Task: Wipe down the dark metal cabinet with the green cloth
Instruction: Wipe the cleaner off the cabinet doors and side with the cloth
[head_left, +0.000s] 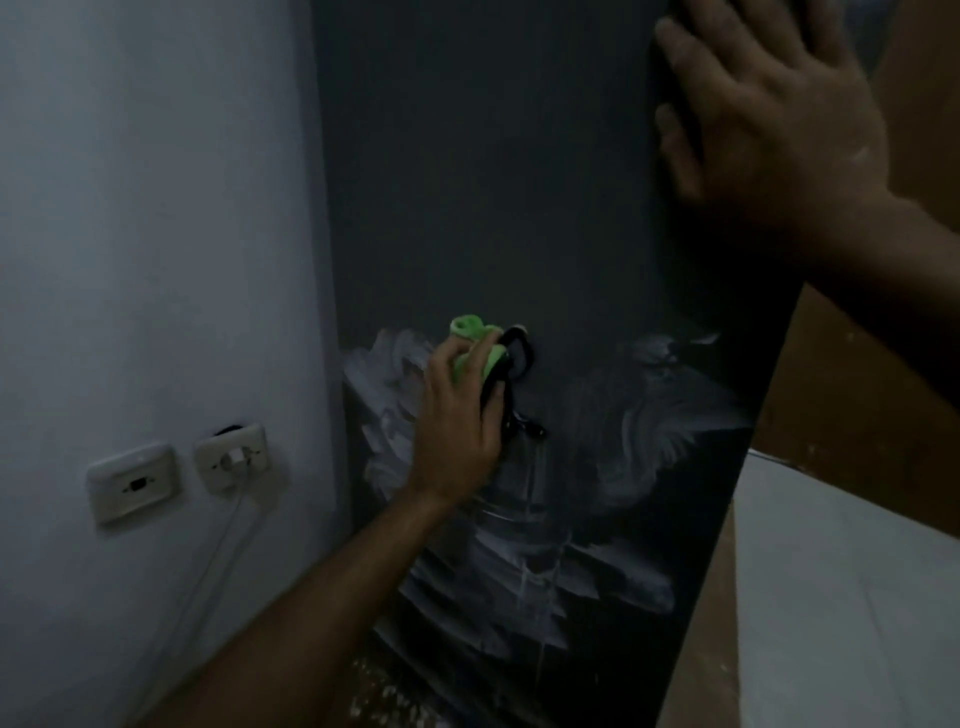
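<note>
Left hand (457, 431) grips bunched green cloth (475, 349), pressing it on the dark metal cabinet (483, 182) side panel, mid-height, beside a black looped fitting (519, 353). White smeared streaks (524, 566) fan out below and to both sides. Right hand (758, 114) flat, fingers spread, braced on the cabinet's upper right edge. Two wall sockets (182, 475) left, white cable (208, 561) hanging from one.

One cabinet (493, 182) and one cloth (470, 345), gripped in the left hand (457, 431); two hands in all, the right hand (758, 109) above. Two wall plates (132, 483) left of the lower hand, one cord (218, 540) below them.
</note>
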